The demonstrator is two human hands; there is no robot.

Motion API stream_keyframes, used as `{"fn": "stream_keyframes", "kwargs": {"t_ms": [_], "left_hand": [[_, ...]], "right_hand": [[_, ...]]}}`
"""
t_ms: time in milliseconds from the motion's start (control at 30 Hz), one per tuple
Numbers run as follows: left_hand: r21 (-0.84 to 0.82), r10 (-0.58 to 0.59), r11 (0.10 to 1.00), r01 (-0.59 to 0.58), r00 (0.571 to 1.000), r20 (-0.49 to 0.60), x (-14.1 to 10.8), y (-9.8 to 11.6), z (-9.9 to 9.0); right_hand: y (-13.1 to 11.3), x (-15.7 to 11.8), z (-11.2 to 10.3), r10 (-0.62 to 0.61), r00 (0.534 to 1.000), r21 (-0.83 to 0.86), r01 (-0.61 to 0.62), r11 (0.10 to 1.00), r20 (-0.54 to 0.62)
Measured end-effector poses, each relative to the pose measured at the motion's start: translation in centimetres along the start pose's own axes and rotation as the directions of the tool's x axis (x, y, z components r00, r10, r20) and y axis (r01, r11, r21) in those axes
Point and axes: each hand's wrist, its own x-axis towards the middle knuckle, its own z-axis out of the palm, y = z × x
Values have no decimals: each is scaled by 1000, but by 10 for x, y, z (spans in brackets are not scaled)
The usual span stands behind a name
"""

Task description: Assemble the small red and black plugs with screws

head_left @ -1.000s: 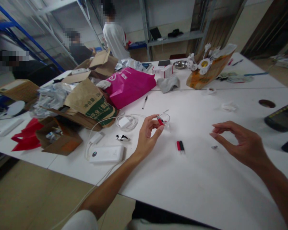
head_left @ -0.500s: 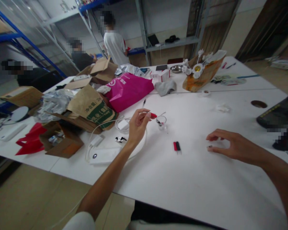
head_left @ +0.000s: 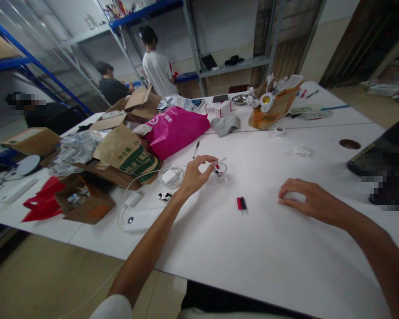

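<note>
My left hand (head_left: 199, 173) is closed, thumb and forefinger pinching a small red piece (head_left: 217, 166) at the mouth of a small clear cup (head_left: 222, 178). Black and red bits show in the cup, partly hidden by the fingertips. To the cup's front right, a red stick-like piece (head_left: 239, 204) and a black one (head_left: 243, 203) lie side by side, thin metal pins pointing towards me. My right hand (head_left: 299, 196) rests low over the table on the right, its thumb and finger tips brought together. Nothing shows between them.
A white charger with coiled cable (head_left: 169, 177) and a white power strip (head_left: 142, 220) lie left of the cup. A pen (head_left: 196, 149) lies behind my left hand. Bags, including a pink one (head_left: 179, 130), and cartons fill the left. Crumpled tissue (head_left: 302, 150) lies at right. People are beyond the table.
My left hand has brought the red piece down and slightly right to the cup's mouth. The right hand's thumb and fingers have closed together from a wider gap.
</note>
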Motion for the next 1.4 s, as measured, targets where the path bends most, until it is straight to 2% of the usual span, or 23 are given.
{"fn": "stream_keyframes", "kwargs": {"t_ms": [233,300,433,467,500,567,667,733,833,1067,1267,1400], "left_hand": [[50,96,994,-96,995,-10,-3,-12,2],[65,103,993,-99,994,-47,-6,-8,0],[42,111,994,-105,973,-201,-24,12,1],[17,119,993,-118,973,-197,-31,17,4],[-18,140,989,-144,980,-143,-38,21,7],[-98,172,981,-166,983,61,-53,27,17],[-92,159,986,-137,935,317,-70,28,33],[-35,138,990,-135,911,388,-76,27,42],[27,138,986,-164,901,411,-78,27,46],[36,168,980,-197,906,388,-77,23,38],[27,148,984,-175,895,420,-78,24,40],[-23,104,994,-103,914,393,-78,29,40]], "right_hand": [[-14,4,3,-88,977,31,95,995,-192],[-18,5,3,-108,966,29,118,993,-235],[-23,6,4,-111,943,2,117,993,-314],[-24,7,5,-105,935,-6,109,994,-338],[-25,8,5,-99,927,-16,100,995,-362],[-27,9,8,-96,909,-38,88,995,-404],[-30,11,14,-106,892,-58,90,994,-440],[-33,12,18,-111,888,-57,96,994,-447],[-36,14,25,-119,895,-50,108,993,-430],[-38,14,34,-117,911,-31,114,993,-396],[-40,15,38,-104,923,-5,110,994,-371],[-43,15,40,-101,921,-7,106,994,-376]]}}
